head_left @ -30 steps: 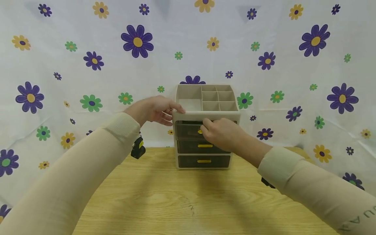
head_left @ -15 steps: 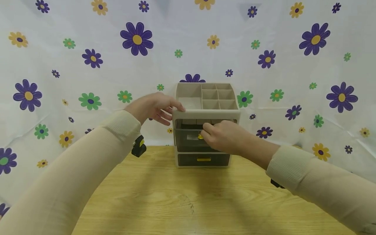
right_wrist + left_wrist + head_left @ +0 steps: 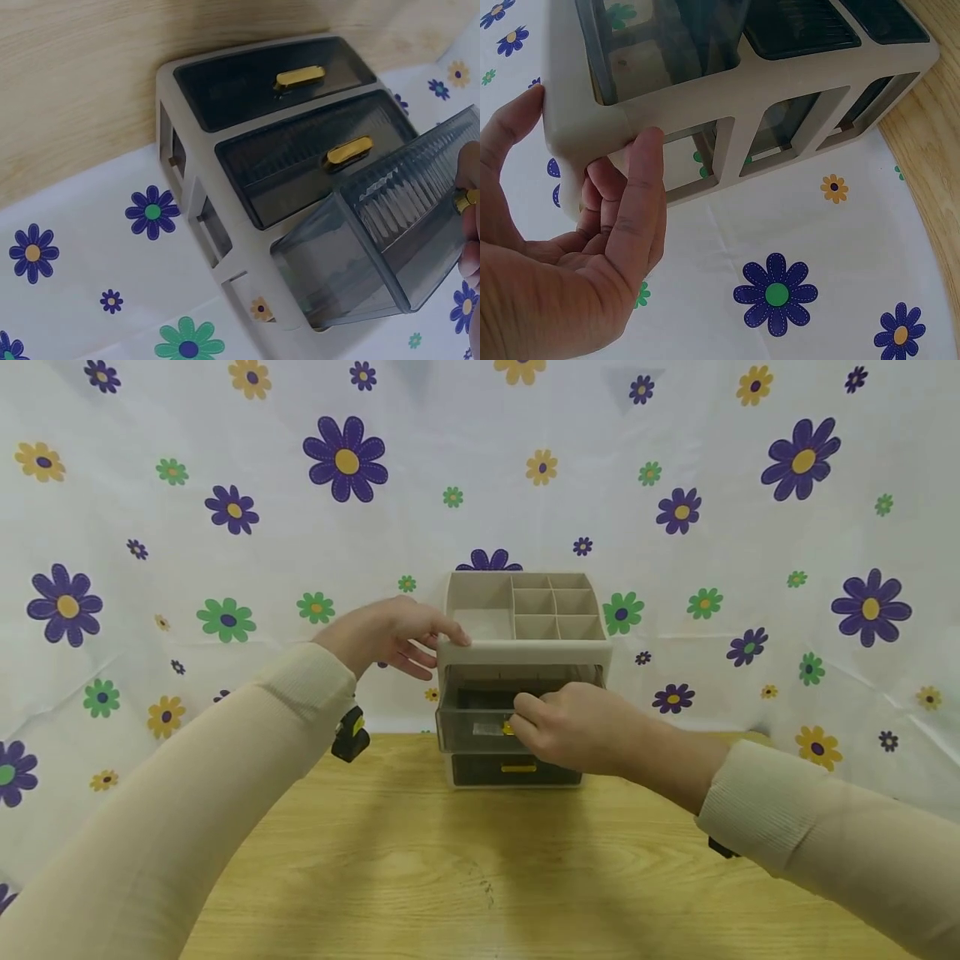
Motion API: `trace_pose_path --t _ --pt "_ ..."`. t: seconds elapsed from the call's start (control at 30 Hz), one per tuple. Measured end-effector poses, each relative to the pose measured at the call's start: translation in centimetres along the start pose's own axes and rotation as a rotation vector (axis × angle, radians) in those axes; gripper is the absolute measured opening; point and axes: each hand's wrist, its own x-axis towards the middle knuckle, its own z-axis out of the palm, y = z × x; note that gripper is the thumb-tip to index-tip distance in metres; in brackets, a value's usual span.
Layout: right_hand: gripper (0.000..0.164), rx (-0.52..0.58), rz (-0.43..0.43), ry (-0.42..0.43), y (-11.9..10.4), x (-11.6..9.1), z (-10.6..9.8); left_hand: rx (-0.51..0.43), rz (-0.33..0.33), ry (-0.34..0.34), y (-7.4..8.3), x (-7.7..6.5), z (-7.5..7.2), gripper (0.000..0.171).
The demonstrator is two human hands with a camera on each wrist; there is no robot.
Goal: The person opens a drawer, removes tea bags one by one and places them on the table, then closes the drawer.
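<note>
A beige drawer organizer (image 3: 528, 652) stands against the back cloth in the head view, with dark see-through drawers and yellow handles. My left hand (image 3: 401, 635) grips its upper left corner. In the left wrist view the thumb lies along the top edge and the fingers curl at the side frame. My right hand (image 3: 581, 727) pinches the gold handle (image 3: 466, 199) of the top drawer (image 3: 463, 732). That drawer sticks well out of the body and overlaps the middle drawer in the head view. The middle drawer (image 3: 292, 180) and bottom drawer (image 3: 240, 86) are closed.
Divided compartments (image 3: 536, 602) form the organizer's top. It stands on a wood-grain table (image 3: 390, 860). Behind hangs a white cloth (image 3: 270, 560) printed with flowers. A black wrist camera (image 3: 350, 735) shows beneath the left sleeve.
My right hand has pulled the top drawer outward, toward me and slightly down in the view. My left hand has kept its hold on the organizer's corner.
</note>
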Motion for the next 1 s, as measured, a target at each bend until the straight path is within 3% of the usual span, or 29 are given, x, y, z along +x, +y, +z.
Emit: trace_pose_path --t 0.23,0.5,1.0 --pt "0.010 0.020 -0.014 0.009 -0.2 -0.3 -0.5 0.002 0.003 0.005 0.3 -0.2 0.1 0.065" --pt "0.014 -0.023 -0.064 0.091 -0.9 -0.5 -0.9 0.009 0.001 0.015 0.1 -0.1 0.1 0.065" --pt "0.013 0.039 -0.054 0.068 -2.1 -1.0 -1.9 0.013 0.020 0.034 -0.2 -0.2 0.3 0.064"
